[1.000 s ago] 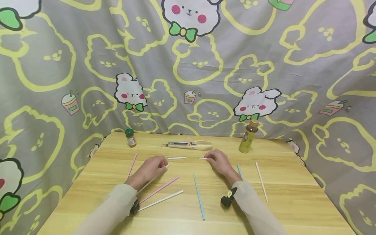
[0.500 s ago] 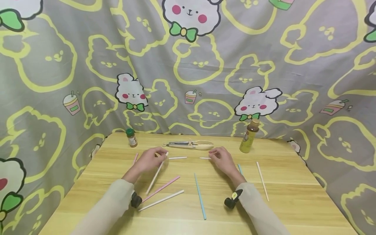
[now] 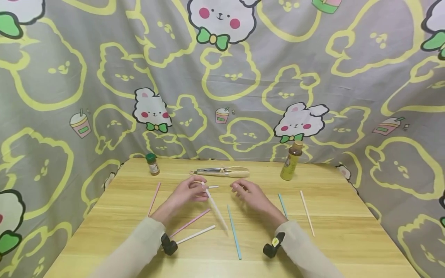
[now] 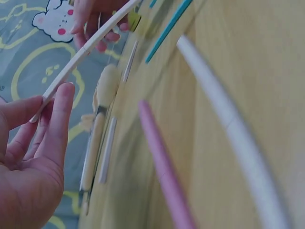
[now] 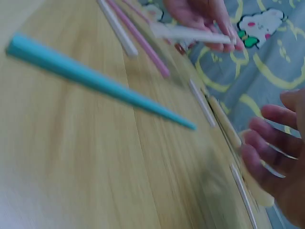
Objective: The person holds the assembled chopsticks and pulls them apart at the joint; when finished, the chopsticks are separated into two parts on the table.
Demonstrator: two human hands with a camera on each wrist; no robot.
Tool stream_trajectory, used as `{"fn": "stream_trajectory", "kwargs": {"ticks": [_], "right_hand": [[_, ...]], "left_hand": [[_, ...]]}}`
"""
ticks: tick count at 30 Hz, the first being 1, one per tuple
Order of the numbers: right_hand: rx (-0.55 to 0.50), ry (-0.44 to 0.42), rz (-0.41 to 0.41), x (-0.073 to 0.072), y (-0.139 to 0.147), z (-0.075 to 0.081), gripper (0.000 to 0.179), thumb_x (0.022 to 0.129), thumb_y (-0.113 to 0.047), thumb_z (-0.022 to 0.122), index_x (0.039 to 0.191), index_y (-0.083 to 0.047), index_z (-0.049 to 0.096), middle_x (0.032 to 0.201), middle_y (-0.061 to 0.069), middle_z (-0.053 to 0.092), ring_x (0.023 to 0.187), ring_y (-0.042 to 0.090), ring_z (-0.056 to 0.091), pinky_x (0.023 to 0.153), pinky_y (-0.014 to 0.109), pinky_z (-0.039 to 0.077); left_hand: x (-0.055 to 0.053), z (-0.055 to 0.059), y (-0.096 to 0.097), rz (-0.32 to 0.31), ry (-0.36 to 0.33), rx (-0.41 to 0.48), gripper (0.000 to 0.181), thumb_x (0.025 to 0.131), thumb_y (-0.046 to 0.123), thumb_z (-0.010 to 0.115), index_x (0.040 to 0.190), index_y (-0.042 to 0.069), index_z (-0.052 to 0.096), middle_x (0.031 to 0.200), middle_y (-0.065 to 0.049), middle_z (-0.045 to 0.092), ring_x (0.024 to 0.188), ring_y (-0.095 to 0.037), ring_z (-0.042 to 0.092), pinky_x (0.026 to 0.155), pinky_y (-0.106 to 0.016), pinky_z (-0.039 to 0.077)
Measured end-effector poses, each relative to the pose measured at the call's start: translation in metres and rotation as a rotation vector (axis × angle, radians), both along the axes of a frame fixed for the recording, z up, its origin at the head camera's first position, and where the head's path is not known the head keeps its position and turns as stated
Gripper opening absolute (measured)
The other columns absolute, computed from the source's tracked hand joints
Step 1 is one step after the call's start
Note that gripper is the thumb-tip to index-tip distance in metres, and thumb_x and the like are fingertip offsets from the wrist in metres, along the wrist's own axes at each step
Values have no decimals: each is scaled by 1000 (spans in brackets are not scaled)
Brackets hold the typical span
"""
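My left hand point(image 3: 189, 191) pinches one end of a white straw point(image 3: 218, 211) between thumb and fingers, above the table. The straw slants down to the right in the head view, its other end near a blue straw point(image 3: 234, 231). My right hand point(image 3: 252, 195) has loosely bent fingers and holds nothing, as the right wrist view shows. Under it lies a short white straw piece point(image 5: 243, 195), hidden in the head view. Another short white piece point(image 3: 213, 187) lies just right of my left fingers. A pink straw point(image 3: 190, 223) and a second white straw point(image 3: 196, 234) lie near my left wrist.
Tongs point(image 3: 220, 171) lie at the back of the wooden table point(image 3: 278, 258). A green-capped jar point(image 3: 153, 165) stands back left, a bottle point(image 3: 291, 161) back right. More straws lie outward: pink point(image 3: 154, 199), blue point(image 3: 283, 205) and whitish point(image 3: 307, 213). A patterned curtain point(image 3: 240, 135) hangs behind.
My left hand has raised the white straw off the table and swung its free end to the right. My right hand has moved slightly left and its fingers have loosened from the short white piece.
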State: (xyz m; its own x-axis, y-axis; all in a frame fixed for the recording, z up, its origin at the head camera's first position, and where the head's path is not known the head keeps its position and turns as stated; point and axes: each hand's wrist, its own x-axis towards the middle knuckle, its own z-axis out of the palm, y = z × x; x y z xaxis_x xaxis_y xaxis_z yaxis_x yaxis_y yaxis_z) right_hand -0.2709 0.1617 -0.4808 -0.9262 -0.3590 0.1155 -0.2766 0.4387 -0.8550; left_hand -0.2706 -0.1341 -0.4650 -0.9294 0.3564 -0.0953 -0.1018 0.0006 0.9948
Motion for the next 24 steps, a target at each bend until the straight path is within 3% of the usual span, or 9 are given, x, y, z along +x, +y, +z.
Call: {"fn": "stream_trajectory", "kwargs": {"ticks": [4, 8, 14, 17, 24], "right_hand": [[-140, -233, 174, 7, -6, 1, 52, 120, -34, 40, 143, 8, 60, 120, 23, 76, 91, 28, 75, 76, 36, 65], [-173, -375, 241, 13, -9, -1, 52, 120, -35, 40, 143, 7, 61, 110, 22, 79, 71, 13, 69, 64, 25, 58], [-109, -365, 240, 15, -6, -6, 48, 119, -38, 44, 132, 0, 71, 85, 12, 76, 54, 6, 46, 49, 20, 41], [-73, -334, 236, 15, -2, -8, 47, 118, -39, 48, 129, -1, 74, 78, 4, 66, 54, 6, 41, 48, 20, 36], [-104, -358, 250, 12, 12, -6, 42, 115, -36, 57, 123, 1, 76, 70, -6, 46, 50, 6, 29, 45, 20, 28]], "left_hand": [[7, -5, 7, -6, -11, 33, 45, 108, 8, 67, 146, -6, 49, 123, -24, 71, 102, -23, 78, 98, -41, 64], [12, -8, 12, 6, -9, 30, 42, 108, 11, 68, 144, -4, 51, 122, -21, 74, 104, -24, 79, 98, -42, 64], [17, -13, 13, 17, -11, 31, 42, 108, 12, 68, 141, -7, 50, 118, -14, 76, 105, -22, 79, 98, -38, 64], [20, -14, 14, 29, -5, 0, 40, 107, 13, 70, 137, -7, 53, 118, -15, 75, 104, -22, 79, 97, -38, 64], [33, -14, 18, 10, 38, -118, 34, 105, 13, 73, 131, -3, 61, 119, -22, 73, 104, -24, 73, 94, -34, 64]]}}
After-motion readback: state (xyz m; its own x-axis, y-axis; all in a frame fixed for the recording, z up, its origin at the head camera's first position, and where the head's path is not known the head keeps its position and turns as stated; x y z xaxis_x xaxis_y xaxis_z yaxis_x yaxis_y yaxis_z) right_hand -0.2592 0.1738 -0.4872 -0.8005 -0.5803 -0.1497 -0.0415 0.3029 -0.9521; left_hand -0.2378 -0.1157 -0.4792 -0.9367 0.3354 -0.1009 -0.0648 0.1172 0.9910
